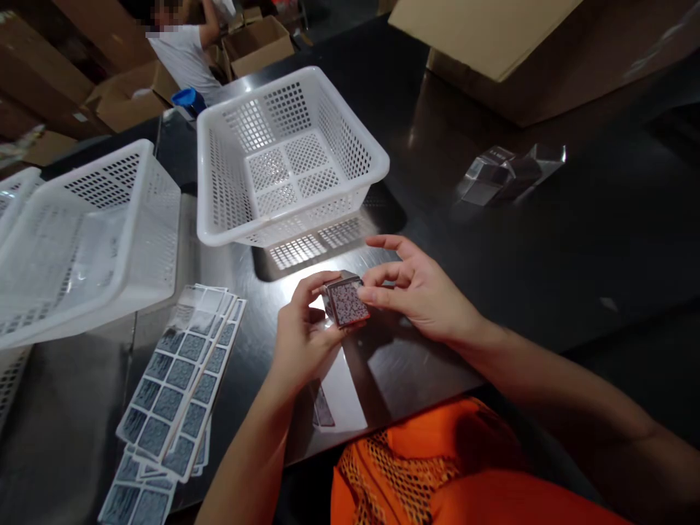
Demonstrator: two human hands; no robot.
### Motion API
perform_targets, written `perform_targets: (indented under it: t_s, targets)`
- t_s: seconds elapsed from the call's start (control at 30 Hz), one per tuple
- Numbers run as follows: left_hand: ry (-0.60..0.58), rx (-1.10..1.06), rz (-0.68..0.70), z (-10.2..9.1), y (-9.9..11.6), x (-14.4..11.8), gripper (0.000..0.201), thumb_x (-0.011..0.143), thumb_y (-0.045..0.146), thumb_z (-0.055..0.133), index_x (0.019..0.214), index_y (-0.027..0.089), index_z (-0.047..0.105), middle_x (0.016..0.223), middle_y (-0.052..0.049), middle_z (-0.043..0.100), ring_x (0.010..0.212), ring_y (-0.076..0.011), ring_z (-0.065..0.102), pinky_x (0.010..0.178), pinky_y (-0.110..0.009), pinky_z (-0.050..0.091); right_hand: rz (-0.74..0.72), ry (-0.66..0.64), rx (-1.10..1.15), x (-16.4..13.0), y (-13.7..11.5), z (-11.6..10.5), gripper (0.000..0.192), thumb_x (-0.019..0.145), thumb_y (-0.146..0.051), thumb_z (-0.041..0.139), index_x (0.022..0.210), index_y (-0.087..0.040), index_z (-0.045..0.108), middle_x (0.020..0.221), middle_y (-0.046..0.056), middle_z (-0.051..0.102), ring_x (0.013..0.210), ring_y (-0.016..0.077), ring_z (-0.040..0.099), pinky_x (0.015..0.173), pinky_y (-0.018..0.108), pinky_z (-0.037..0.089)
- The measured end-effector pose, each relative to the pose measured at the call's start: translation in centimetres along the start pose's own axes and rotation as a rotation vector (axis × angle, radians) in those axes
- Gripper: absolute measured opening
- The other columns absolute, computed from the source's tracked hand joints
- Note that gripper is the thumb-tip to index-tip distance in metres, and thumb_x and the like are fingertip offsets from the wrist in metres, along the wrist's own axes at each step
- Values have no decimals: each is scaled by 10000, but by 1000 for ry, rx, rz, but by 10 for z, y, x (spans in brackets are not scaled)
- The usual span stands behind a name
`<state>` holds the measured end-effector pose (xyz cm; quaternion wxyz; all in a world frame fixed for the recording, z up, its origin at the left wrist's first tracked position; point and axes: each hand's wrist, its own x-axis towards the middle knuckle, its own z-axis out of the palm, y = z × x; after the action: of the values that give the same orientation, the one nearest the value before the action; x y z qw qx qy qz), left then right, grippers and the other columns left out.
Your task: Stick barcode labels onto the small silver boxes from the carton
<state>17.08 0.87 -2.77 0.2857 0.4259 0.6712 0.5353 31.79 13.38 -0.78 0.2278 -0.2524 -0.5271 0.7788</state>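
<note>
Both hands' grips, left hand (303, 328) and right hand (418, 288), clamp a small box (344, 300) near the white basket (289, 157) and sticker sheets (175, 386).

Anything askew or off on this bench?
The left basket sits tilted, nested crooked in another one. The sticker sheets lie fanned, not squared. Both hands, left and right, pinch a small box. No spills or damage show.

arms: bare, no sleeves | hands (306, 328): bare, no gloves | clothing: bright orange with mesh panel
</note>
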Motion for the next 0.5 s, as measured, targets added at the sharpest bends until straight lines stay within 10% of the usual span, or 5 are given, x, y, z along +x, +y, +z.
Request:
perform_targets:
  t_s: [0.5]
  targets:
    - [25,-89,-42,2,0,1,608,577,305,939,1106,276,640,1112,-24,754,868,-172,725,639,-222,573,-158,240,-84,11,11,-7,785,588,-405,943,1209,-254,486,829,-66,509,728,124,590,665,278,555]
